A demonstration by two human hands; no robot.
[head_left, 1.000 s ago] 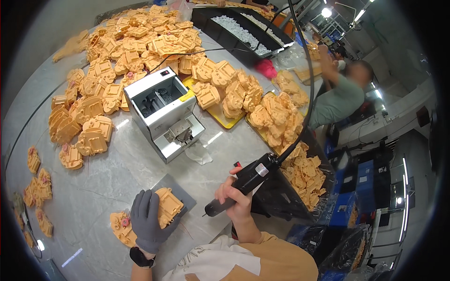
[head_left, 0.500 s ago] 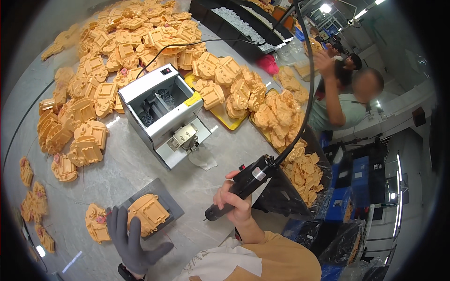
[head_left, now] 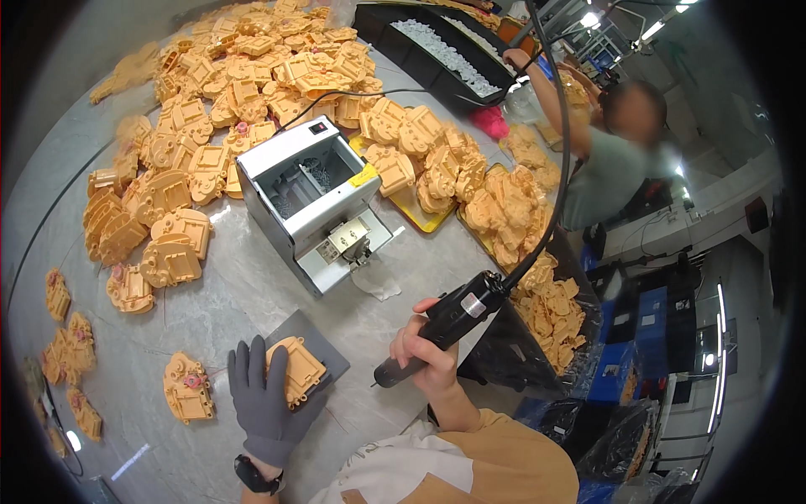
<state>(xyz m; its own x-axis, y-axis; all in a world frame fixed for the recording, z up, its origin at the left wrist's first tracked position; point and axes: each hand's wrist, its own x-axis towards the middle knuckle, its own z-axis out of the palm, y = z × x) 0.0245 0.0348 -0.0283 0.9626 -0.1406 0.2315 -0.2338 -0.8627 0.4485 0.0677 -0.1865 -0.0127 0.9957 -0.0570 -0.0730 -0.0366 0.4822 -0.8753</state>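
Observation:
My left hand (head_left: 270, 409), in a grey glove, lies with its fingers stretched out against the left side of an orange plastic housing (head_left: 303, 370). The housing rests on a dark grey block (head_left: 327, 357), and my hand covers its left edge. A black electric screwdriver (head_left: 445, 329) is gripped in my right hand (head_left: 426, 357), its tip pointing down and left, above the table and apart from the housing. Left of my gloved hand sits another orange housing (head_left: 186, 393) with a small reddish part on it.
A white and black screw feeder (head_left: 309, 202) with loose screws stands mid-table. Heaped orange housings (head_left: 252, 71) cover the far left. Black bins (head_left: 437, 63) hold pale small parts. A cable (head_left: 564, 160) runs up from the screwdriver. Another person (head_left: 609, 168) works at the far right.
My left hand has moved right and up against the housing on the block. The view has shifted slightly. The other person's raised arm has moved toward the bins.

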